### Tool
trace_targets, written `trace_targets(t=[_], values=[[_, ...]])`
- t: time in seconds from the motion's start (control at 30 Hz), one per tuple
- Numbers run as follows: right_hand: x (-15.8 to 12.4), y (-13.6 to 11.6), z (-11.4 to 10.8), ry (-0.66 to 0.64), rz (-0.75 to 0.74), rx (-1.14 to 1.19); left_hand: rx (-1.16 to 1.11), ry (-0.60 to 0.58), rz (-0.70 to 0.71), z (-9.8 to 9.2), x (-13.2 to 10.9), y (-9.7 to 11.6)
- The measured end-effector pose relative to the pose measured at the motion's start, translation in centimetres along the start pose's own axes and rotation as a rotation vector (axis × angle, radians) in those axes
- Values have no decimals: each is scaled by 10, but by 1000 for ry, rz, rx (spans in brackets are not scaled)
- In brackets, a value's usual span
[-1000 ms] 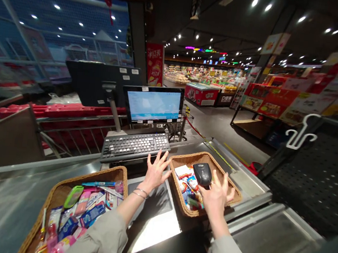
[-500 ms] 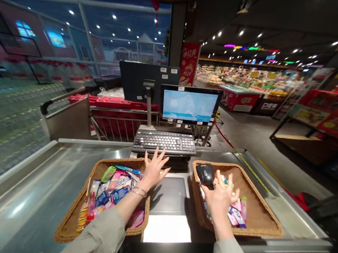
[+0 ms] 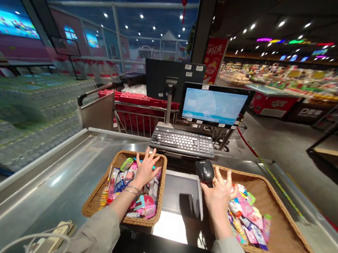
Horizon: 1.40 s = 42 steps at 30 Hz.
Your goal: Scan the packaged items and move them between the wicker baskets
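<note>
My left hand point(image 3: 145, 171) is open, its fingers spread above the far side of the left wicker basket point(image 3: 96, 199). Beneath it lie small mixed packets and bottles, among them a green item point(image 3: 126, 164) and a yellow-capped bottle point(image 3: 104, 194). My right hand point(image 3: 219, 192) is at the left edge of the right wicker basket point(image 3: 285, 223). Its thumb and fingers are round a black barcode scanner point(image 3: 204, 170), whose head points away from me; the handle is mostly hidden. Colourful small packages point(image 3: 250, 215) fill the near left part of that basket.
A keyboard point(image 3: 182, 141) and a lit monitor point(image 3: 213, 107) stand beyond the baskets. Between the baskets is a grey flat panel point(image 3: 180, 192). A power strip with white cables point(image 3: 55, 233) lies at the near left. A metal counter edge point(image 3: 31, 172) runs along the left.
The view has turned left, so the scene sits further right. The scanner has moved left with my right hand, from over the right basket to its left edge. My left hand has shifted little, still spread.
</note>
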State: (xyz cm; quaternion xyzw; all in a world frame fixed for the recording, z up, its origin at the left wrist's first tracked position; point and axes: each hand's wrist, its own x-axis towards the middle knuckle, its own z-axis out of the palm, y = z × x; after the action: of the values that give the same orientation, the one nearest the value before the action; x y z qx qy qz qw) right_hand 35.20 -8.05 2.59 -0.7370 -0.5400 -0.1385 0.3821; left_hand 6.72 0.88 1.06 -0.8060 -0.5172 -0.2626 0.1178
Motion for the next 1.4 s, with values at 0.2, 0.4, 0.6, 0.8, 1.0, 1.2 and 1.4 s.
trace_targets(t=[0.2, 0.4, 0.6, 0.8, 1.0, 1.2, 1.4], values=[[-5, -11, 10, -62, -24, 31, 54, -5, -62, -6, -19, -25], [-9, -23, 14, -111, -70, 57, 133, -133, -157, -17, -39, -48], [-13, -36, 19, -154, -75, 89, 171, -273, -217, -25, -59, -61], [-18, -42, 25, -150, -91, 111, 125, -367, -244, -32, -76, -73], [-20, -46, 27, -175, -95, 112, 61, -485, -245, -47, -94, -81], [-18, -48, 25, -195, -80, 106, -30, -669, -230, -74, -107, -88], [-16, -48, 25, -191, -90, 106, -58, -753, -264, -90, -113, -100]])
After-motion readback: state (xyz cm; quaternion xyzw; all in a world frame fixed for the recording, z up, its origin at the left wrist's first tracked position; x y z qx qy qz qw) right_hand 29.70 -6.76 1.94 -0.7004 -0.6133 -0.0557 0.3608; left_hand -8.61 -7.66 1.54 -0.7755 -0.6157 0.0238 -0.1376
